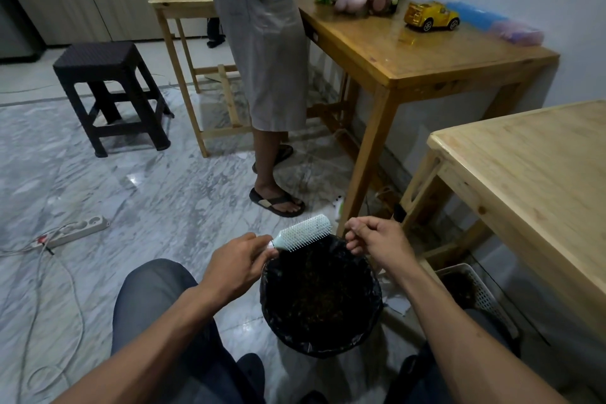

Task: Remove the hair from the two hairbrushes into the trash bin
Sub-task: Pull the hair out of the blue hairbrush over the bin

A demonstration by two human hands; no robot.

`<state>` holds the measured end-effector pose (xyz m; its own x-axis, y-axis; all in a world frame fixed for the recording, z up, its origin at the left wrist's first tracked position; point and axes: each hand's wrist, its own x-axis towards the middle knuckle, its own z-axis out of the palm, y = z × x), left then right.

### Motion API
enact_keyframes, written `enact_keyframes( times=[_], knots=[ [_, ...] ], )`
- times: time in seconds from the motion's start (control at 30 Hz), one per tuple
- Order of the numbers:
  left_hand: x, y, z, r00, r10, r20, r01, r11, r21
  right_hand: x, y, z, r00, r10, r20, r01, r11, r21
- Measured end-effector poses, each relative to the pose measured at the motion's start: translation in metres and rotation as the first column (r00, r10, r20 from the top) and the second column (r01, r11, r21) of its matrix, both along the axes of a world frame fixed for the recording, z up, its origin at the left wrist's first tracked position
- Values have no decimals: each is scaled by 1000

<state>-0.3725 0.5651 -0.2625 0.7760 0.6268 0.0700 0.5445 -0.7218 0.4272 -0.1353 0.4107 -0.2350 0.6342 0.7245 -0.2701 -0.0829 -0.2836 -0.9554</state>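
One hairbrush (303, 233) gripped by left hand (236, 267) fingers over trash bin (278, 325), right hand (377, 241) fingers pinched closed beside bristles

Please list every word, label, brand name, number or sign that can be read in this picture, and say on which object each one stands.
No text can be read in this picture.
The hairbrush held by the left hand shows no print.
The trash bin, lined with a black bag, shows no label.
The yellow toy car may carry marks, but they are too small and blurred to read.
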Motion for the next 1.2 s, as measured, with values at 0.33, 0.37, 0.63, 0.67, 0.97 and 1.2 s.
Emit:
enact_keyframes(
  times=[0.33,0.37,0.63,0.67,0.97,1.2],
  knots=[
    [9,-17,-1,993,11,121,-25,994,109,-23,16,-5,995,64,-79,-79,976,-202],
    [10,-19,0,991,14,131,-31,992,126,-22,19,-7,989,47,-137,-73,980,-186],
    [10,-14,12,974,99,204,-139,971,194,-15,13,3,997,78,16,-74,981,-180],
    [11,-13,14,971,123,205,-163,968,192,-13,11,5,996,82,27,-75,980,-187],
    [19,-11,29,961,164,223,-205,963,177,-3,-7,26,944,300,138,-241,910,-337],
    [25,-19,32,953,149,265,-177,980,88,-6,-7,44,835,540,104,-430,759,-488]
  ],
)
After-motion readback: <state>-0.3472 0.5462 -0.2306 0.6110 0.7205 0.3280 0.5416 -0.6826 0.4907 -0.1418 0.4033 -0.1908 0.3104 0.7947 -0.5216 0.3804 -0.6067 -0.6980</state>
